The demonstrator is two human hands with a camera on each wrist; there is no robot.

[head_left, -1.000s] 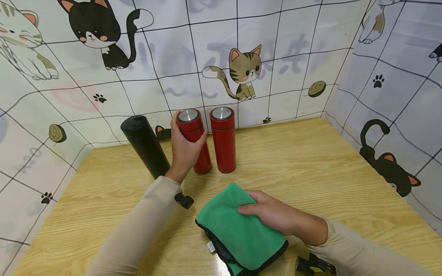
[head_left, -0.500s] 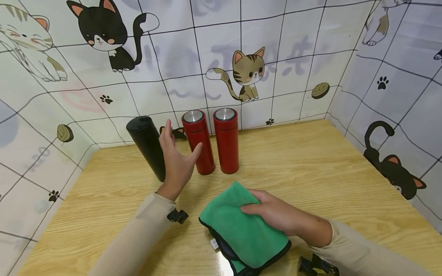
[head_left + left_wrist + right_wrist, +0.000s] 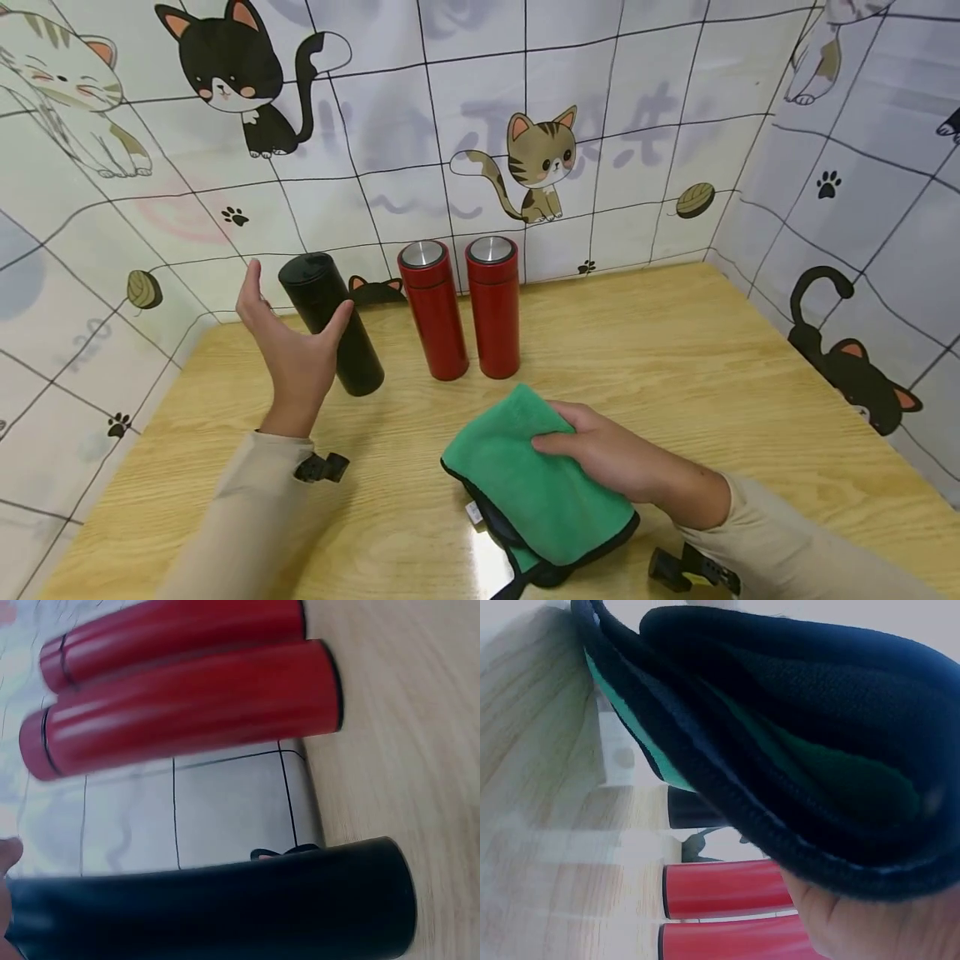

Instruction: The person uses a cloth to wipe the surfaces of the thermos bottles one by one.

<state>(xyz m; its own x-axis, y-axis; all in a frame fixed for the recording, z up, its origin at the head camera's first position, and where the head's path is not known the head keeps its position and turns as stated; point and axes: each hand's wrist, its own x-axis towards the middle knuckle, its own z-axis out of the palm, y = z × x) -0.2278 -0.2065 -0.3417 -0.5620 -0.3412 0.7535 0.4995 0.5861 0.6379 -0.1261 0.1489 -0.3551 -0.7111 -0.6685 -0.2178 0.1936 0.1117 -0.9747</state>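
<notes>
My left hand is spread beside the black thermos bottle, with the thumb overlapping its side in the head view and the fingers left of it. In the left wrist view the black bottle runs along the bottom, a fingertip at its far left. A red thermos bottle with a steel-topped lid stands to the right, and a second red bottle stands close beside that one. My right hand grips a folded green cloth with dark edging; its dark inner folds fill much of the right wrist view.
The bottles stand on a light wooden table, near its back edge. Behind and to the right rises a white wall covering with a grid and cartoon cats. A small white tag hangs from the cloth.
My left hand has let go of the left red bottle and moved left to the black bottle, fingers spread. The right hand keeps holding the cloth, nearly in place.
</notes>
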